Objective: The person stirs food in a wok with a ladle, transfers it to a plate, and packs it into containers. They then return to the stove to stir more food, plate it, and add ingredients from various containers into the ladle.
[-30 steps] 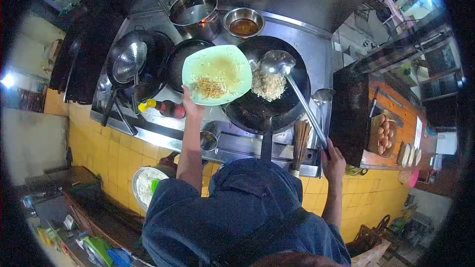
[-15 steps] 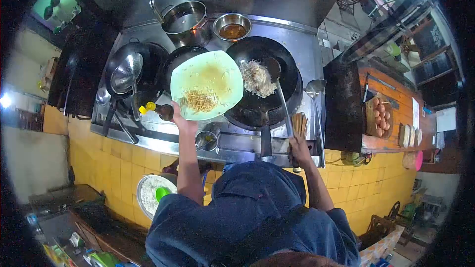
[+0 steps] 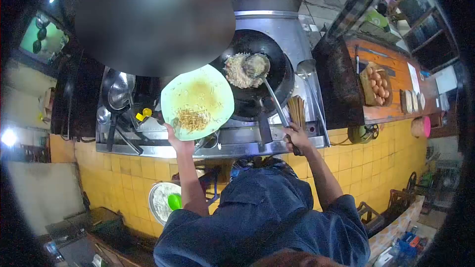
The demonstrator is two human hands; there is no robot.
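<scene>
Ladle (image 3: 269, 94) is back on the food, and the plate (image 3: 200, 94) has dropped nearer the front edge of the stove (image 3: 247, 144).

Left hand (image 3: 174, 136) grips the pale green plate by its near rim and holds it tilted just left of the wok (image 3: 260, 106). A small heap of noodles (image 3: 190, 118) lies on the plate's near side, with greasy smears above it. Right hand (image 3: 296, 141) is closed round the end of the ladle's long handle at the stove's front edge. The ladle's bowl sits on the pile of fried food (image 3: 236, 69) at the wok's far side. Just beside that hand stands a bundle of chopsticks (image 3: 297, 111). A second ladle (image 3: 307, 67) rests to the right of the wok, and further right a tray of eggs (image 3: 376, 84) sits on the wooden counter (image 3: 396, 111).
</scene>
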